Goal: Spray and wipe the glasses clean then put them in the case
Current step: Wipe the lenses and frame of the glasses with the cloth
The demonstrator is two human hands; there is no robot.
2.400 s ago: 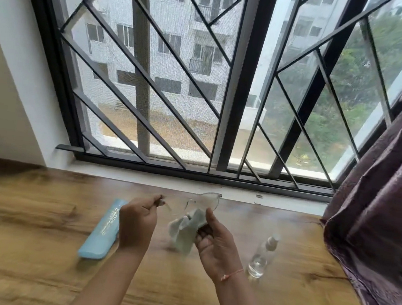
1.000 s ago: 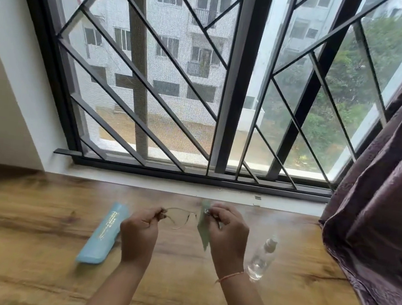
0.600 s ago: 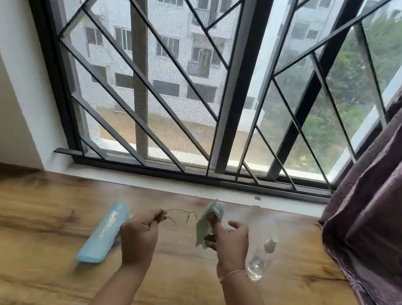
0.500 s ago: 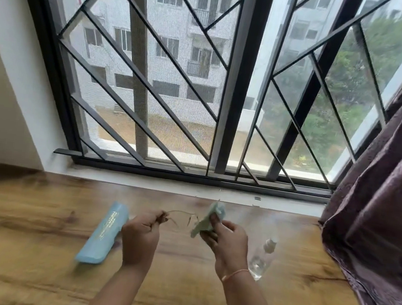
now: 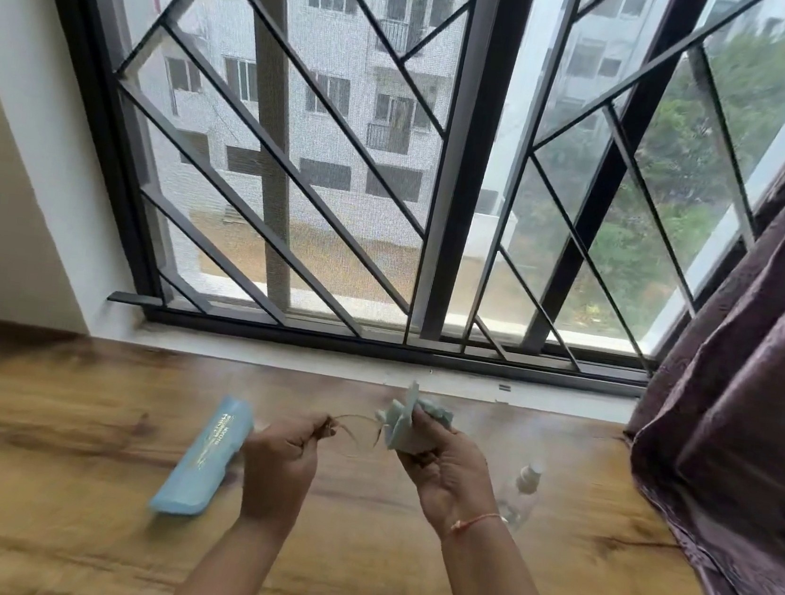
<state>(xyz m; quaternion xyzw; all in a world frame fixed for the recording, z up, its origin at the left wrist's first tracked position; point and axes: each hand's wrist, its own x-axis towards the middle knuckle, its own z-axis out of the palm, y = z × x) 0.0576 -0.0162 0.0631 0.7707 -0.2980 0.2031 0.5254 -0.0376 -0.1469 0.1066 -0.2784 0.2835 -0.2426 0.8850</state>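
Note:
My left hand pinches the left end of the thin-framed glasses, held above the wooden table. My right hand grips a pale green cloth bunched around the right lens, which the cloth hides. The light blue glasses case lies shut on the table just left of my left hand. A small clear spray bottle stands upright on the table right of my right hand.
The wooden table runs up to a white sill under a barred window. A purple curtain hangs at the right and drapes onto the table's right edge.
My right hand has turned palm-up and rebunched the cloth around the right lens. The left hand has kept its pinch on the frame, almost still.

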